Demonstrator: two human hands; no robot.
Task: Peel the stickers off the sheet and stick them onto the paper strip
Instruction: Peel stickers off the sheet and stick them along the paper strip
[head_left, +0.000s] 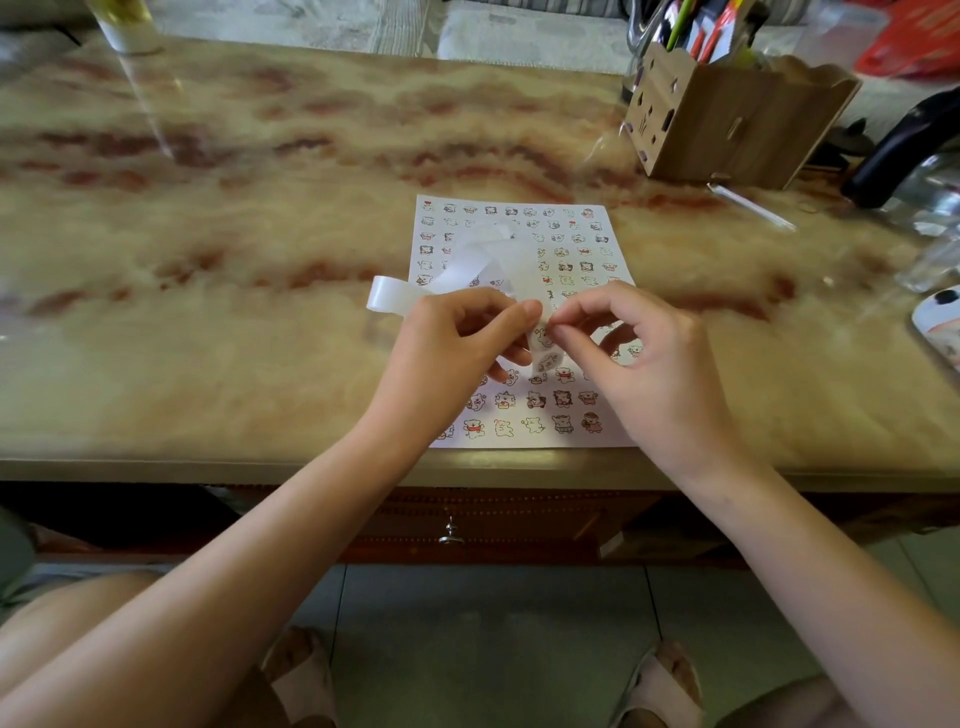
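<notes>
The paper strip (462, 270) was up off the table, a long white ribbon that looped back over the far half of the sticker sheet (571, 244) and curled round to the left. Its near end hung between the two hands, with a few small cartoon stickers already on it. The left hand (447, 353) had its fingers curled round that end, thumb laid along the top. The right hand (649, 364) met it from the other side, thumb and forefinger pinched on the strip's edge; whether a sticker lay under those fingertips I couldn't tell. The sheet itself lay flat near the front edge of the marbled table (234, 208), rows of little animal figures showing on it, and both hands hovered above its near half. Farther off to the right stood a wooden pen holder (727, 124) stuffed with pens, and just in front of it lay a thin clear stick (753, 208). Far on the left stood a glass bottle (124, 26). Beneath the tabletop a drawer knob (451, 535) showed.
</notes>
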